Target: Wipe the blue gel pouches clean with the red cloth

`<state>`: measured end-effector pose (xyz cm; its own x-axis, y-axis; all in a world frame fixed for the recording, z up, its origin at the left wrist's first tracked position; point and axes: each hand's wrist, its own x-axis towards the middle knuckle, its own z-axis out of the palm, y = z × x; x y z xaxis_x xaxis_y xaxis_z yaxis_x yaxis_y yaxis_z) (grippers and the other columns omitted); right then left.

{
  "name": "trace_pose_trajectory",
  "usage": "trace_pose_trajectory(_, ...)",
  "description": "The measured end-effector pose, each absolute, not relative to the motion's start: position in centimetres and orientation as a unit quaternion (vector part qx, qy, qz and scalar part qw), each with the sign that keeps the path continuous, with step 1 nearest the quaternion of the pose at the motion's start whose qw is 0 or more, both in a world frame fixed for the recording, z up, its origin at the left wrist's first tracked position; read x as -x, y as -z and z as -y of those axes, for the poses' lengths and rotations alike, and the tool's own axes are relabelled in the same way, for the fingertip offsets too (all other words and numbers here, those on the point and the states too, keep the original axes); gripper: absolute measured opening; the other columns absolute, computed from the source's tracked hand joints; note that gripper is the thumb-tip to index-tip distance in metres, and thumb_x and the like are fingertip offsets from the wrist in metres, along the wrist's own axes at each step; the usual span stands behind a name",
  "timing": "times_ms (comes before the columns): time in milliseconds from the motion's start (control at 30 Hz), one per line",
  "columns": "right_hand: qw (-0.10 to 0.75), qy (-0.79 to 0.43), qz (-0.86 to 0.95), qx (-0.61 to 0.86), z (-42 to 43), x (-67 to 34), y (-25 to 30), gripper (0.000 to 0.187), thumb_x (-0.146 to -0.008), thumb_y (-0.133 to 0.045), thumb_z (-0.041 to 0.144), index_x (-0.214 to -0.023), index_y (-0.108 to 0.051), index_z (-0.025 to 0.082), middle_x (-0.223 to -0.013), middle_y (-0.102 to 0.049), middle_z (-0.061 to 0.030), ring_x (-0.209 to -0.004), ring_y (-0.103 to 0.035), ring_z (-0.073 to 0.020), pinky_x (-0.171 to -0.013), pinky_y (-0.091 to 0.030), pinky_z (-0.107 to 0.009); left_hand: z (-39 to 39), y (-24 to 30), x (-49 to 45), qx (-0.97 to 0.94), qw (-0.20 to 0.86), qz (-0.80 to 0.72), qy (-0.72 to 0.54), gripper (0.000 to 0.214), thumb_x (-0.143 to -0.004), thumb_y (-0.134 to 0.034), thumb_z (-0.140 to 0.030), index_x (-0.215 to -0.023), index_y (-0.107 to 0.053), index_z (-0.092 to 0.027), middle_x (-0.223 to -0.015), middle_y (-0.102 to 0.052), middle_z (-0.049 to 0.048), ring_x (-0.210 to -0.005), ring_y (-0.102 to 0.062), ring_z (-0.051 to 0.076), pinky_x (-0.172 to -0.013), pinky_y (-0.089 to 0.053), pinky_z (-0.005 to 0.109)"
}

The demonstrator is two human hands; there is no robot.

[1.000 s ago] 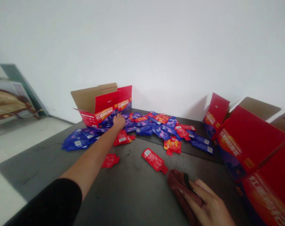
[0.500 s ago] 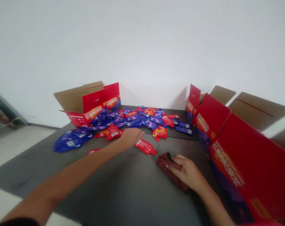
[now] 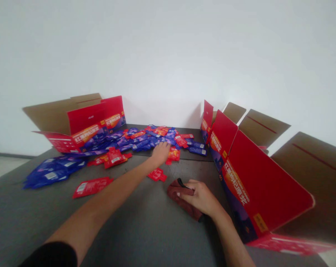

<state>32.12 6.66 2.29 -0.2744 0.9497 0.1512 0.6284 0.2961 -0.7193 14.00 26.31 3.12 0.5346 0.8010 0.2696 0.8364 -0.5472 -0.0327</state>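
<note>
Your left hand (image 3: 160, 154) comes down palm-first, fingers spread apart and clamped on nothing that the view shows, at the near edge of a heap of blue and red foil sachets (image 3: 148, 141) on a dark tabletop (image 3: 145, 233). A red sachet (image 3: 173, 155) lies just beside those fingers on the right, and a second red sachet (image 3: 156, 175) lies just below the hand, between your two hands. Your right hand (image 3: 199, 198) sits nearer you, its fingers curled together over a folded dark red cloth (image 3: 181, 196), with a small black object (image 3: 181, 182) showing at the cloth's top edge, too small to identify. More sachets spread left of your left hand: a red cluster (image 3: 115, 157) close by, a flat red sachet (image 3: 91, 187) farther out, and a blue heap (image 3: 53, 172) well apart. An open red cardboard carton (image 3: 87, 122) with tan flaps stands beyond the sachets, left of your left hand. A row of open red cartons (image 3: 256, 178) with Chinese lettering lines the table to the right of your right hand, before a white wall (image 3: 162, 55). A black sleeve (image 3: 51, 256) covers your left upper arm.
</note>
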Motion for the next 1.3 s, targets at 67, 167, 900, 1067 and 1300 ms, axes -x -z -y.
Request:
trace_pose_trajectory(67,0.287,-0.279,0.752,0.523,-6.7,-32.2,-2.3,0.026,-0.091,-0.068,0.046,-0.098,-0.081,0.024,-0.083,-0.069,-0.0031,-0.079,-0.065,-0.0190,-0.070,-0.047,-0.026,-28.7,-2.9,-14.1,0.873,0.078,0.472,0.092,0.034,-0.101,-0.056,-0.023,-0.134,-0.058,-0.015,-0.137,-0.058,0.0146,-0.126,-0.056,0.028,-0.105,-0.048,0.049)
trace_pose_trajectory(167,0.283,-0.279,0.758,0.517,-6.7,-32.2,-2.3,0.021,-0.091,-0.068,0.041,-0.100,-0.081,0.026,-0.085,-0.070,-0.0022,-0.078,-0.065,-0.0183,-0.072,-0.047,-0.025,-31.0,-2.4,-14.0,0.880,0.074,0.466,0.058,0.034,-0.098,-0.063,-0.033,-0.128,-0.062,-0.017,-0.134,-0.061,0.0110,-0.120,-0.060,0.027,-0.101,-0.051,0.051)
trace_pose_trajectory(900,0.300,-0.268,0.754,0.520,-7.5,-33.0,-1.2,0.039,-0.092,-0.064,0.055,-0.086,-0.078,0.020,-0.080,-0.068,-0.0038,-0.076,-0.062,-0.0190,-0.066,-0.042,-0.027,-23.8,-7.5,-11.3,0.857,0.005,0.439,0.270,0.043,-0.105,-0.038,-0.013,-0.142,-0.059,-0.019,-0.141,-0.064,0.0088,-0.129,-0.061,0.020,-0.109,-0.046,0.030)
trace_pose_trajectory(1067,0.317,-0.219,0.734,0.560,-7.7,-33.6,-0.6,0.045,-0.090,-0.062,0.061,-0.074,-0.070,0.019,-0.071,-0.061,-0.0006,-0.068,-0.058,-0.0171,-0.062,-0.038,-0.028,-13.6,-9.8,-11.3,0.861,-0.124,0.327,0.370,0.036,-0.107,-0.042,-0.023,-0.135,-0.064,-0.019,-0.131,-0.071,0.0070,-0.120,-0.067,0.019,-0.105,-0.051,0.031)
trace_pose_trajectory(1300,0.356,-0.165,0.707,0.588,-7.8,-34.3,-0.7,0.052,-0.085,-0.061,0.068,-0.068,-0.066,0.020,-0.067,-0.058,-0.0015,-0.065,-0.056,-0.0178,-0.059,-0.038,-0.029,-0.7,-6.6,-7.9,0.881,-0.220,0.273,0.319,0.035,-0.105,-0.048,-0.016,-0.136,-0.062,-0.023,-0.141,-0.065,0.0008,-0.134,-0.056,0.014,-0.115,-0.043,0.031)
